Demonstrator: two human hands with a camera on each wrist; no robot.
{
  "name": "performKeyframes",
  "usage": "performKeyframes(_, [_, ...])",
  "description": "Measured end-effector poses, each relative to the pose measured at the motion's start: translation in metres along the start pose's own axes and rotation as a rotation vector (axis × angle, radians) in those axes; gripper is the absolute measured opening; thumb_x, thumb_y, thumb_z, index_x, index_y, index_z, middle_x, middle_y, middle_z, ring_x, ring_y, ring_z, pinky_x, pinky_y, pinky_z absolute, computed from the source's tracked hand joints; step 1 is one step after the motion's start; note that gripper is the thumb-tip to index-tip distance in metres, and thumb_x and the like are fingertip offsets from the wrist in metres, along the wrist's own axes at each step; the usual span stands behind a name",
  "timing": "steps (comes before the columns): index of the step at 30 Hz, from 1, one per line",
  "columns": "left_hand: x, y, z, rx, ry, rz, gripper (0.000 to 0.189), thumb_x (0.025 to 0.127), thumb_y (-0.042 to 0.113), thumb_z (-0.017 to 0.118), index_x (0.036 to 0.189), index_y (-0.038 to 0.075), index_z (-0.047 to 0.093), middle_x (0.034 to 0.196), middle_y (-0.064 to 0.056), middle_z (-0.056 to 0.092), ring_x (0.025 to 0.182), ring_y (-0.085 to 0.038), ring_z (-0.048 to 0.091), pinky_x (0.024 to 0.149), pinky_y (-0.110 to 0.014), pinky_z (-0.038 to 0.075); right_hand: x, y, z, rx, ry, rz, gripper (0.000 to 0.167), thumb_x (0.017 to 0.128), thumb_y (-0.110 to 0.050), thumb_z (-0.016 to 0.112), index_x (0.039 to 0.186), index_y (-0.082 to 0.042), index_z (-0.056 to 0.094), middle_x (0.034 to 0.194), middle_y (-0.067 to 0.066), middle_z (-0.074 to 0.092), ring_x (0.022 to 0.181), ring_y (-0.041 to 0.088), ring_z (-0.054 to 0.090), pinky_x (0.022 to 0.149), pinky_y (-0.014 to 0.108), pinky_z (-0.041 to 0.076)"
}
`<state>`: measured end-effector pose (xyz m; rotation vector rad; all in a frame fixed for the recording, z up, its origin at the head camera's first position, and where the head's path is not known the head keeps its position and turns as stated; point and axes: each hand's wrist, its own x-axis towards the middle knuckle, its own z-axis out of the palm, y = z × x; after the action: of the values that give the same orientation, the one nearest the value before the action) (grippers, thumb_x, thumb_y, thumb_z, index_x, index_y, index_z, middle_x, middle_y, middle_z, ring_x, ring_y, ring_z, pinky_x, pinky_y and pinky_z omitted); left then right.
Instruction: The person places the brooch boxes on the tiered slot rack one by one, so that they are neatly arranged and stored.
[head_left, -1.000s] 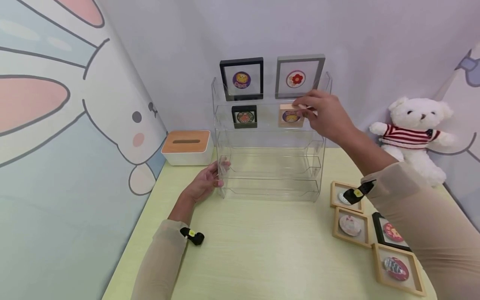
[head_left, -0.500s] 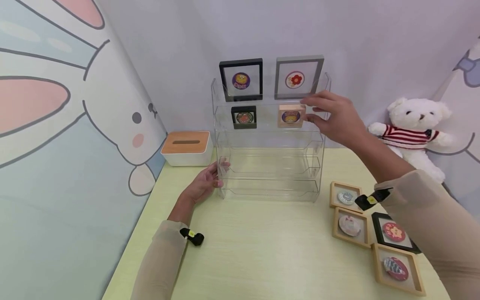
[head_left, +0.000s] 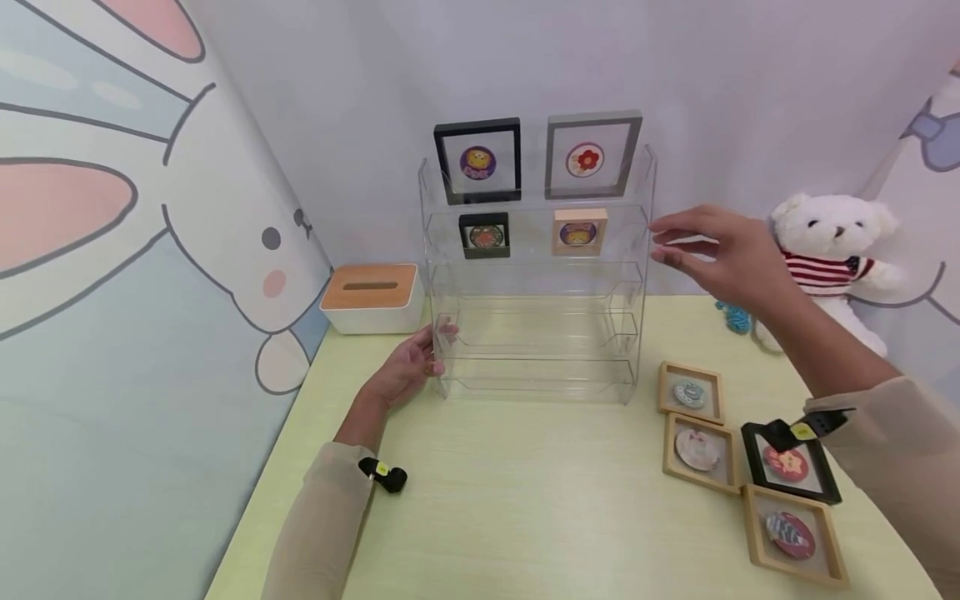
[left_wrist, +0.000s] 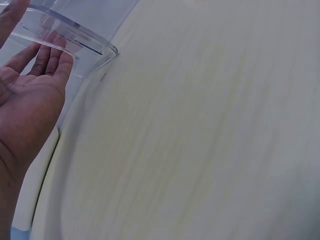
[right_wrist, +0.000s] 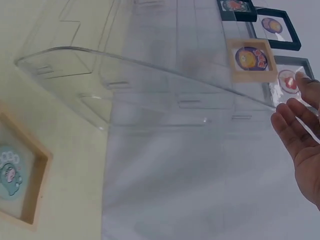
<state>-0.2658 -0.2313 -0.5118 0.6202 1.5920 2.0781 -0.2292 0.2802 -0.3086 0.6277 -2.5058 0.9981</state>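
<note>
I count eight square wooden, black or grey frames [head_left: 692, 392], one clear acrylic rack [head_left: 532, 372], one white plush bear [head_left: 832, 229], one white tissue box [head_left: 375, 317].

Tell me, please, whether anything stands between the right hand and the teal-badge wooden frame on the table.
Nothing visible stands between the right hand and the teal-badge wooden frame; the clear rack stands beside that path.

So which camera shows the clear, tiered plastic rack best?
The head view: it frames the whole clear plastic rack. The left wrist view catches only a corner; the right wrist view shows its side, cropped.
</note>
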Motion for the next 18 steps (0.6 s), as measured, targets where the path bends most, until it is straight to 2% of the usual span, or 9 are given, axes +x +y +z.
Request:
performKeyframes(6, [-0.001,-0.001,0.000,0.009,0.002,-0.002,0.092,0.102,-0.009,0.069,0.176,0.002,0.015,0.163,0.008,0.049,0.149,-0.008,0.042,0.116,-0.022,0.044,-0.028,0.023,0.005,0.018,-0.006,0.066,0.031,0.101,-0.010,0.082,0.131,-0.010,0.080,0.126,0.012,0.075,0.106,-0.020,0.064,0.089,0.000,0.048])
performKeyframes(13, [0.000,0.000,0.001,0.011,0.007,0.003,0.094,0.101,-0.007,0.072,0.176,0.002,0.017,0.162,0.007,0.051,0.149,-0.009,0.043,0.116,-0.023,0.043,-0.059,0.061,0.018,0.021,-0.058,0.191,0.029,0.102,-0.014,0.082,0.130,-0.008,0.081,0.126,0.020,0.078,0.097,-0.026,0.062,0.081,-0.001,0.049])
performKeyframes(18, [0.000,-0.001,0.000,0.012,0.009,-0.003,0.093,0.101,-0.007,0.072,0.176,0.002,0.018,0.162,0.009,0.052,0.148,-0.007,0.044,0.118,-0.023,0.041,-0.085,0.087,0.026,-0.009,-0.113,0.231,0.032,0.104,-0.021,0.080,0.133,-0.007,0.078,0.126,0.021,0.078,0.097,-0.026,0.059,0.079,0.000,0.048])
